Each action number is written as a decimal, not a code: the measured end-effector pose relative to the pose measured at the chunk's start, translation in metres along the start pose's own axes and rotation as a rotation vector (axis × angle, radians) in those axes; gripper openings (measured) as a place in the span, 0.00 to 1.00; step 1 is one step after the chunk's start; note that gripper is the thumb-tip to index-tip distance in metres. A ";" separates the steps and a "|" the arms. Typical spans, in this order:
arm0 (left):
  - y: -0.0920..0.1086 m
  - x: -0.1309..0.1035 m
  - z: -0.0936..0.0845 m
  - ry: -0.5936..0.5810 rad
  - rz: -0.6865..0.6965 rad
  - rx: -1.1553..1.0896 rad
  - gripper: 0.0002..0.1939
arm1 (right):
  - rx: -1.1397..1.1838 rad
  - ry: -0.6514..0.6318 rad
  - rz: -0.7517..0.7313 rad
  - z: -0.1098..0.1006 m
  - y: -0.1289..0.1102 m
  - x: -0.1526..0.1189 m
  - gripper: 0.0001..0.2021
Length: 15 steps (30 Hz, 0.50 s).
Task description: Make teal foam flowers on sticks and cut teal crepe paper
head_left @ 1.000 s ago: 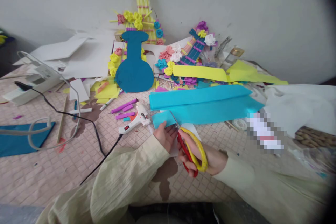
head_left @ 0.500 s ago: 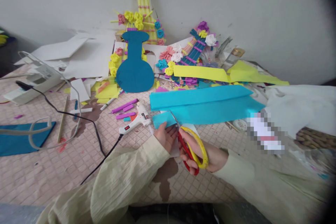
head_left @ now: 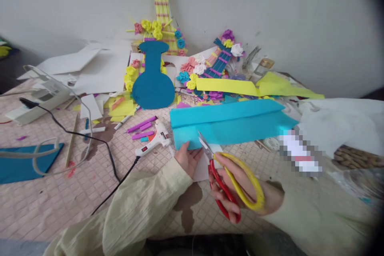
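Near the middle, a wide sheet of light blue crepe paper (head_left: 228, 124) lies with a folded strip along its far side. My left hand (head_left: 187, 161) pinches its near left edge, thumb on top and fingers partly beneath. In my right hand (head_left: 237, 184) is a pair of scissors (head_left: 223, 186) with one yellow and one red handle. Its blades point up and left, tips over the blue paper just right of my left thumb. Under my hands lies a piece of white paper (head_left: 200, 170), partly covered.
A white glue gun (head_left: 156, 140) lies left of the paper, its black cord running toward me. Behind stand a dark blue guitar-shaped cutout (head_left: 153, 88) and flower-covered paper guitars. A yellow strip (head_left: 226, 86) lies beyond; a power strip (head_left: 37, 102) sits far left.
My right hand has drawn the scissors right and toward me, with the handles swinging further from my left hand. My left hand stays at the paper's edge. The view has shifted slightly.
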<state>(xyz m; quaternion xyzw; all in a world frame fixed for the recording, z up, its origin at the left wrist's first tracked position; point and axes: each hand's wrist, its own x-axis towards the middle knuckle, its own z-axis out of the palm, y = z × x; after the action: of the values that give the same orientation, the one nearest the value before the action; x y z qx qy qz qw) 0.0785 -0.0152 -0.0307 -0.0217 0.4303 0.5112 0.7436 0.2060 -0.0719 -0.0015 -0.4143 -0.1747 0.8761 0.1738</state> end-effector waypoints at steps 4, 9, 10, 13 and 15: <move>-0.002 -0.007 0.002 -0.050 -0.038 0.037 0.11 | 0.032 0.078 -0.078 0.001 0.010 -0.031 0.29; -0.017 -0.026 -0.007 -0.075 -0.179 0.146 0.17 | 0.049 0.064 -0.290 -0.009 0.026 -0.062 0.30; -0.020 -0.030 -0.010 -0.071 -0.199 0.167 0.18 | 0.070 0.058 -0.324 -0.013 0.031 -0.065 0.30; -0.027 -0.046 -0.018 -0.046 -0.278 0.241 0.19 | 0.150 0.074 -0.401 -0.029 0.043 -0.069 0.31; -0.027 -0.060 -0.022 -0.041 -0.393 0.298 0.24 | 0.161 0.088 -0.446 -0.037 0.047 -0.068 0.32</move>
<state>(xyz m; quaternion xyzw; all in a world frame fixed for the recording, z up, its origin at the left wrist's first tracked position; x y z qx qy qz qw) 0.0798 -0.0826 -0.0157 0.0154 0.4734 0.2877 0.8324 0.2685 -0.1383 0.0004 -0.3879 -0.1840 0.8083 0.4029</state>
